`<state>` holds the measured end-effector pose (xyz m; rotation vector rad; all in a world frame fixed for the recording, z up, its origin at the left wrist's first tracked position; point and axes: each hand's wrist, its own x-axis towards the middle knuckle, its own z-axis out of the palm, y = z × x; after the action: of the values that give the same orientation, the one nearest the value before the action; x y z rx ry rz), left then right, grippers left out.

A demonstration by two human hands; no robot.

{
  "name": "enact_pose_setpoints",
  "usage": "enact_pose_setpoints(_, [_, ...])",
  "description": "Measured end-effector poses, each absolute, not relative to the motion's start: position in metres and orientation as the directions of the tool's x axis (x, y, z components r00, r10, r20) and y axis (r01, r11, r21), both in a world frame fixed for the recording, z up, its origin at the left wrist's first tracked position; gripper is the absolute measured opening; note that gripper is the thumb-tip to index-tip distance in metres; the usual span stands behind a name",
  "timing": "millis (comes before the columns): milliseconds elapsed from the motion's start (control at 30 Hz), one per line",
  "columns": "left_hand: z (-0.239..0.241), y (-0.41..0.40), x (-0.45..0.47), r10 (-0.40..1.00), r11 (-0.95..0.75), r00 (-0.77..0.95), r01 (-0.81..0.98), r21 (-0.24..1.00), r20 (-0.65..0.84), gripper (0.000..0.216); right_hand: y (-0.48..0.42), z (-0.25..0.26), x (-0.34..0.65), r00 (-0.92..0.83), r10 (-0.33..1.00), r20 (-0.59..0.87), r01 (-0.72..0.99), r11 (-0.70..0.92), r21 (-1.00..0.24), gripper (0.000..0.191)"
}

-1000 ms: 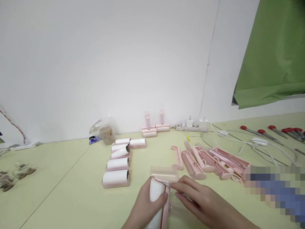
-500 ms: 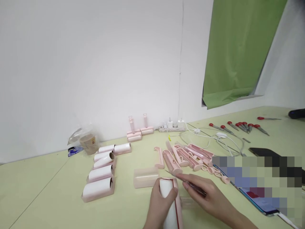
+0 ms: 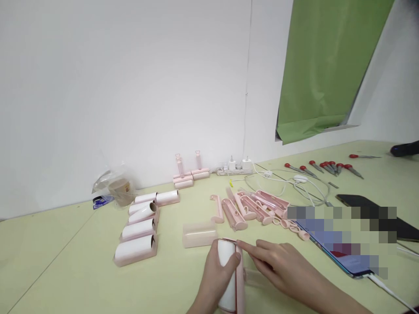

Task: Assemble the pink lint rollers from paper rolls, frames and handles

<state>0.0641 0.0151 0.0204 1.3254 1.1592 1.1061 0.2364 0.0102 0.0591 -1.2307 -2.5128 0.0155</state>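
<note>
My left hand (image 3: pixel 214 279) is wrapped round a white lint roll (image 3: pixel 226 272) that sits in a pink holder (image 3: pixel 240 279) near the table's front edge. My right hand (image 3: pixel 278 266) lies beside it with fingers stretched toward the roll's far end, touching the holder's rim; a thin clear strip (image 3: pixel 258 274) lies under the fingers. A translucent pink cover (image 3: pixel 199 234) rests just beyond the roll.
Several white rolls in pink trays (image 3: pixel 139 231) lie to the left, several pink handles (image 3: pixel 252 209) to the right. Behind them are two upright rollers (image 3: pixel 188 172), a power strip (image 3: pixel 234 168), white cables (image 3: pixel 294 185), red-handled tools (image 3: pixel 324 168), a phone (image 3: pixel 340 255) and a bagged cup (image 3: pixel 118 189).
The view has swung to the right. My right hand has moved closer to the roll's far end; the thin tool seen in it earlier is no longer visible.
</note>
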Motion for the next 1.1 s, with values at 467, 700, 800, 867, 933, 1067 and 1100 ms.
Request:
enact_pose_setpoints(467, [0.018, 0.036, 0.102, 0.999, 0.011, 0.028, 0.193, 0.981, -0.016, 0.027, 0.011, 0.042, 0.255, -0.441, 0.802, 0.403, 0.848, 0.519, -0.104, 0.040])
enact_pose_setpoints(700, [0.037, 0.045, 0.108, 0.996, -0.080, 0.013, 0.487, 0.870, 0.084, 0.031, 0.022, 0.031, 0.259, -0.318, 0.844, 0.431, 0.863, 0.446, -0.236, 0.039])
enact_pose_setpoints(800, [0.047, 0.047, 0.107, 0.978, -0.194, 0.047, 0.577, 0.793, 0.205, 0.033, 0.026, 0.025, 0.259, -0.269, 0.865, 0.423, 0.853, 0.418, -0.313, 0.037])
enact_pose_setpoints(867, [0.056, 0.047, 0.102, 0.954, -0.261, 0.054, 0.633, 0.729, 0.295, 0.032, 0.028, 0.024, 0.259, -0.242, 0.884, 0.399, 0.845, 0.394, -0.361, 0.035])
enact_pose_setpoints(933, [0.064, 0.047, 0.091, 0.950, -0.260, 0.054, 0.684, 0.681, 0.309, 0.032, 0.029, 0.029, 0.256, -0.208, 0.897, 0.390, 0.824, 0.376, -0.425, 0.033])
enact_pose_setpoints(1067, [0.075, 0.045, 0.046, 0.931, -0.245, 0.060, 0.834, 0.494, 0.361, 0.031, 0.029, 0.053, 0.238, -0.193, 0.898, 0.395, 0.708, 0.406, -0.578, 0.033])
enact_pose_setpoints(1100, [0.076, 0.044, 0.033, 0.920, -0.240, 0.067, 0.875, 0.420, 0.387, 0.030, 0.029, 0.059, 0.230, -0.220, 0.901, 0.374, 0.672, 0.418, -0.611, 0.033])
